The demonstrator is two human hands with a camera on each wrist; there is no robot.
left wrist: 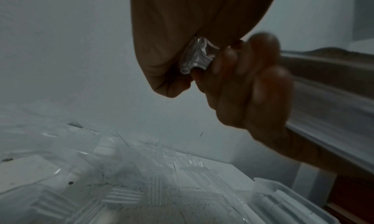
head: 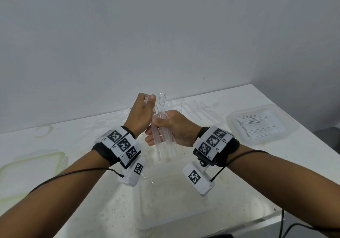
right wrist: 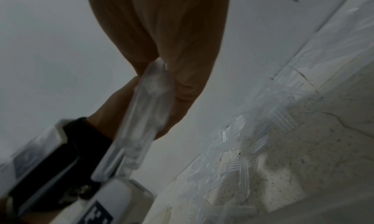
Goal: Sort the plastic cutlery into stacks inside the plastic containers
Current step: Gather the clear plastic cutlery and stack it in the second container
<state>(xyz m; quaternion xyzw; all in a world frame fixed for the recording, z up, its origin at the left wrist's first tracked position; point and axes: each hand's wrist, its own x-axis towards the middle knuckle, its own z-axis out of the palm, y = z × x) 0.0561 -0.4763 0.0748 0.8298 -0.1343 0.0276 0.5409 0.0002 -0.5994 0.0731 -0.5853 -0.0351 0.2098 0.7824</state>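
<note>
— Since clear plastic forks are light, thin and slick against each other, how should the bundle of forks (head: 161, 138) be judged to handle?

— It is judged stiff along the handles but brittle at the tines, and liable to fan out or slip unless taken around the handles, where the pieces lie parallel. It is held upright in the air above the near container (head: 184, 201), which sits at 6 o'clock on the table (head: 276, 173).

— And the grip?

— The right hand (head: 174, 129) is wrapped around the handles at mid-length, fingers curled close. The left hand (head: 141, 112) is closed on the upper part, near the tines, at 11 o'clock from the right. From the wrist views only a pinched sliver of plastic is shown between palm and fingers.

— What lies farther out?

— Loose cutlery (head: 193, 108) is scattered at 12 o'clock. A filled container (head: 261, 125) of stacked pieces is seen at 2 o'clock, and a green-rimmed lid (head: 36, 167) at 9 o'clock.
</note>
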